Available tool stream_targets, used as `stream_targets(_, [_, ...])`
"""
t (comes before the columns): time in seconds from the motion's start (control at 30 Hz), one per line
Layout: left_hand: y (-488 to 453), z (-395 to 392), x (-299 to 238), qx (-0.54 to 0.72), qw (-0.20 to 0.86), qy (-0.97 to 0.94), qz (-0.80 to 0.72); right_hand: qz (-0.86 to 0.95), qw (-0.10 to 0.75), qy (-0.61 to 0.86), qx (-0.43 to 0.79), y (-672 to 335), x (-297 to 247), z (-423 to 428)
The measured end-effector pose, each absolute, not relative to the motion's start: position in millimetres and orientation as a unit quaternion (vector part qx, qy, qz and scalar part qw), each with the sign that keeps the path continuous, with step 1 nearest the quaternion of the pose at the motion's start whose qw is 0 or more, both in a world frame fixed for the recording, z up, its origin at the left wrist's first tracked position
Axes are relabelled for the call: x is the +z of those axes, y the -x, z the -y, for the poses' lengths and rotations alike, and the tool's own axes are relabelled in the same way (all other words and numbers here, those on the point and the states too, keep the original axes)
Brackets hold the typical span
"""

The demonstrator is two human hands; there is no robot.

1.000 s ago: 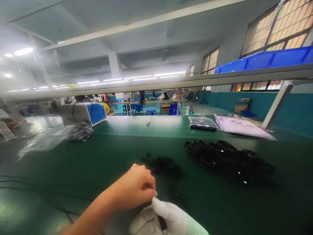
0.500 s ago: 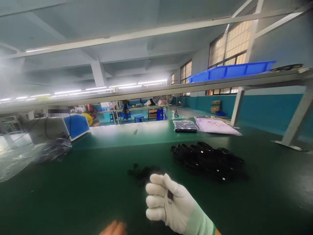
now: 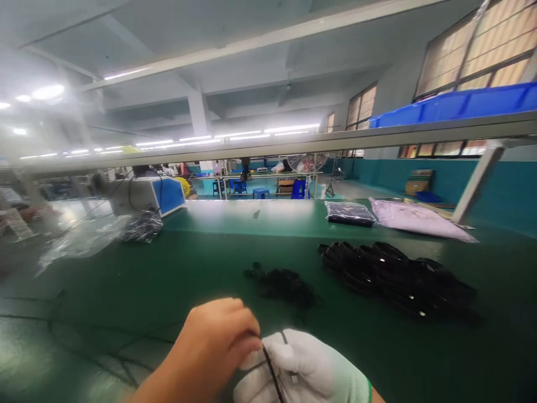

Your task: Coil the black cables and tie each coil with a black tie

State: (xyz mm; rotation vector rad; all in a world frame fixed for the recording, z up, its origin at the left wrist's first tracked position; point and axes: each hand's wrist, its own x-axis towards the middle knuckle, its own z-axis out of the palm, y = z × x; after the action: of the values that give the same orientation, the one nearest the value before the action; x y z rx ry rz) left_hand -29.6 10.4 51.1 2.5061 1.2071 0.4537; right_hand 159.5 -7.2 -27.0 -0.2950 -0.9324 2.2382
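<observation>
My bare left hand [image 3: 218, 341] is closed in a pinch on a thin black cord [image 3: 271, 364], its fingertips touching my right hand. The white-gloved right hand [image 3: 302, 364] is curled around the same cord, which crosses the glove's fingers. A small silvery piece [image 3: 294, 378] shows in the gloved palm; its kind is unclear. Beyond the hands lies a tangled heap of small black pieces [image 3: 285, 285], too dark to make out. To its right sits a larger pile of looped black straps [image 3: 390, 274] with small shiny bits.
Thin dark lines, apparently cord [image 3: 84, 336], run over the green table [image 3: 201, 257] at left. A clear plastic bag [image 3: 84, 238] and a blue-and-white machine [image 3: 168, 195] stand back left. Packed dark [image 3: 350, 214] and pink bags [image 3: 415, 218] lie behind the straps. Overhead, a shelf bears a blue tray [image 3: 457, 106].
My left hand has come up from the bottom edge to meet my right. The cord now runs between them, and the gloved hand has turned and moved lower. The view has shifted left.
</observation>
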Motion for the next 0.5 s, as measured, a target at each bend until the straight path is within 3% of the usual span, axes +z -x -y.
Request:
stream_targets(0.17, [16, -31, 62, 0.231, 0.293, -0.834, -0.406, 0.34, 0.32, 0.094, 0.879, -149, -29, 13])
stream_targets(0.33, [11, -43, 22, 0.231, 0.347, -0.813, -0.407, 0.323, 0.342, 0.066, 0.88, -147, -21, 15])
stream_targets(0.43, [15, -41, -16, 0.209, 0.338, -0.812, -0.426, 0.255, 0.386, 0.01, 0.887, -150, -10, 13])
stream_targets(0.5, [20, -28, -37, 0.177, 0.273, -0.837, -0.439, 0.253, 0.438, 0.032, 0.862, -154, -5, 8])
